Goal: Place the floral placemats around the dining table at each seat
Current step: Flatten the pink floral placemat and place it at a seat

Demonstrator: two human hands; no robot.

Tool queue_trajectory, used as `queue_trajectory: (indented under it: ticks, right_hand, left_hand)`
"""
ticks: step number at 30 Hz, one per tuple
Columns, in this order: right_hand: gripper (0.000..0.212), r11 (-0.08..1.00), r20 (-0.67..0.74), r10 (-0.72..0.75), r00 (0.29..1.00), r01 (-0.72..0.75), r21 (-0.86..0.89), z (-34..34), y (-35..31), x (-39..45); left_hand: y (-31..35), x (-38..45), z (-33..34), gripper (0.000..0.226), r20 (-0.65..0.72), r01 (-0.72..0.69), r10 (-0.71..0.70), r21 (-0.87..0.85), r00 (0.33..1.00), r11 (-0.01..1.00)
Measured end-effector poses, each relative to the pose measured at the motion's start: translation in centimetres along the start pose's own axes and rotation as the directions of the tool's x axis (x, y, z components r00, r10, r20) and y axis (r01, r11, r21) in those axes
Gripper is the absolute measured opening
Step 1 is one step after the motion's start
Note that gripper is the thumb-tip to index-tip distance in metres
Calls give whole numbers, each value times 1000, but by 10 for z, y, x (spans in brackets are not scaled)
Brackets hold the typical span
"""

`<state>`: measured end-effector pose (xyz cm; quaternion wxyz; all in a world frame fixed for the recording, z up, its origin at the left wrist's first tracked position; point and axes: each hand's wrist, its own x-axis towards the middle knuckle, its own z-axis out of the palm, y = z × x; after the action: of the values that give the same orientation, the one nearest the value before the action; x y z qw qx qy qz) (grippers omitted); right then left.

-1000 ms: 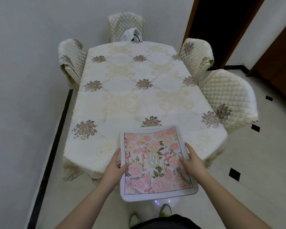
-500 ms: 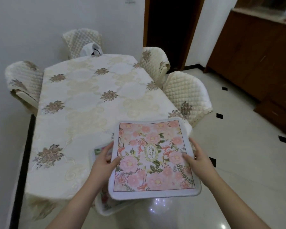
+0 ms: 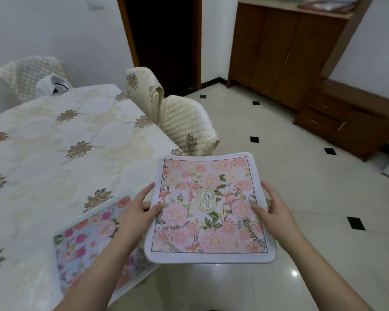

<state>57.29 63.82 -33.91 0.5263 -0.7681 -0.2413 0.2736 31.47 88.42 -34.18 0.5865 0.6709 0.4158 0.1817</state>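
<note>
While both hands, left hand and right hand, pinch the pink placemat by its side edges, thumbs on top, the table lies to its left, nearer the left hand.

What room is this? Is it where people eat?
Most likely a home dining room. A long table under an embroidered cloth has quilted-cover chairs pushed in beside it, a floral placemat lies at its near end, and a wooden sideboard stands against the wall.
</note>
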Motion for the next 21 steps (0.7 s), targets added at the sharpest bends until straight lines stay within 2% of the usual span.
queue_trajectory:
  ticks: [9, 21]
  right_hand:
    - [66, 997, -59, 22, 998, -18, 72, -92, 29, 14]
    - [64, 992, -116, 58, 992, -44, 120, -123, 31, 64]
  left_hand:
    - [41, 21, 92, 60, 95, -53, 52, 6, 994, 999]
    - [63, 89, 132, 57, 136, -49, 57, -67, 989, 997]
